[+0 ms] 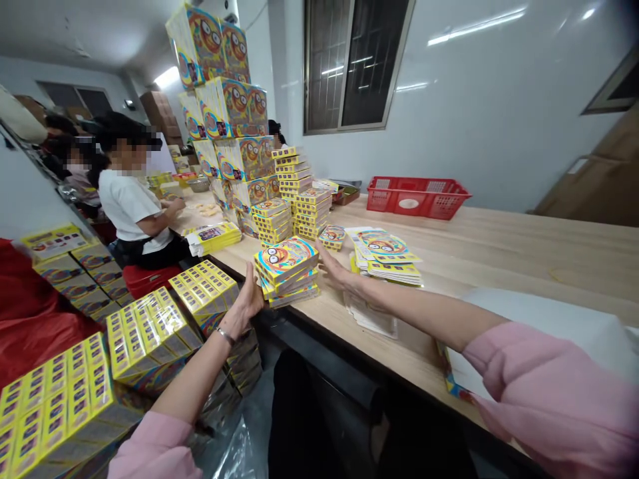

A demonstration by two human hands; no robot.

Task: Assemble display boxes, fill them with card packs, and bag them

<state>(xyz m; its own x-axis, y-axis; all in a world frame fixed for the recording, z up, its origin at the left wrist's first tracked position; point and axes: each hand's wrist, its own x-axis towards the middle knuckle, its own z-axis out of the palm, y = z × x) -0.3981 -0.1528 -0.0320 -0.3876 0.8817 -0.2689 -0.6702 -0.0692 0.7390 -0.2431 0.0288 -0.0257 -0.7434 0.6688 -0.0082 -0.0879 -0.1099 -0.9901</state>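
A short stack of yellow cartoon-printed boxes [286, 259] sits at the front edge of the wooden table, its layers slightly askew. To its left is my left hand [245, 299], thumb raised and palm turned toward the stack; some of its fingers are hidden. My right hand [335, 271] is on the other side, fingers stretched out flat and pointing away from me. It is close to the stack's right side, but I cannot tell whether it touches. Right of that hand lies a pile of flat printed cartons [384, 249]. A single small box [332, 236] rests just behind.
Tall stacks of wrapped box bundles [244, 106] and loose boxes [294, 173] stand farther back. A red plastic basket [418, 199] is by the wall. More wrapped bundles [150, 329] are piled at lower left. A person in a white shirt [130, 199] sits beyond them.
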